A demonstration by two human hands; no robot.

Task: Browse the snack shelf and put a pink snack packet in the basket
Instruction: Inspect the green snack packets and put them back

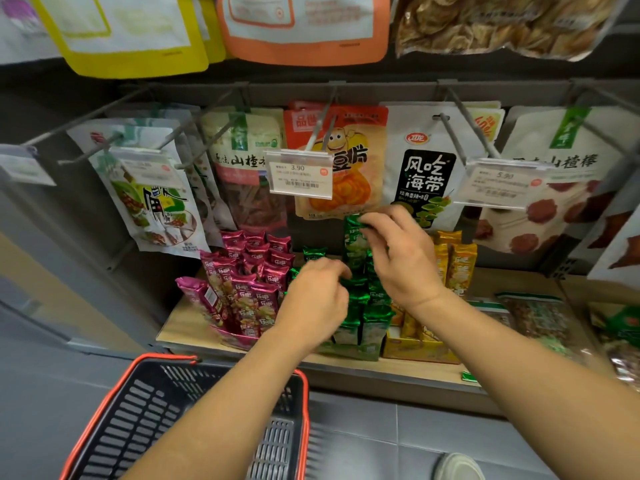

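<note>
Several pink snack packets (247, 278) stand upright in a pink tray at the left of the wooden shelf (180, 332). Right of them stand green packets (360, 317) in a green tray. My right hand (401, 258) pinches the top of one green packet (355, 237) and holds it raised above the others. My left hand (317, 299) reaches into the green packets with curled fingers; what they grip is hidden. The black basket with a red rim (104, 407) sits on the floor below the shelf, under my left forearm.
Yellow packets (453, 261) stand right of the green ones. Bagged snacks lie at the shelf's right end (540, 317). Larger packets hang on hooks above, with price tags (299, 176) sticking out. A shoe (459, 467) shows on the grey floor.
</note>
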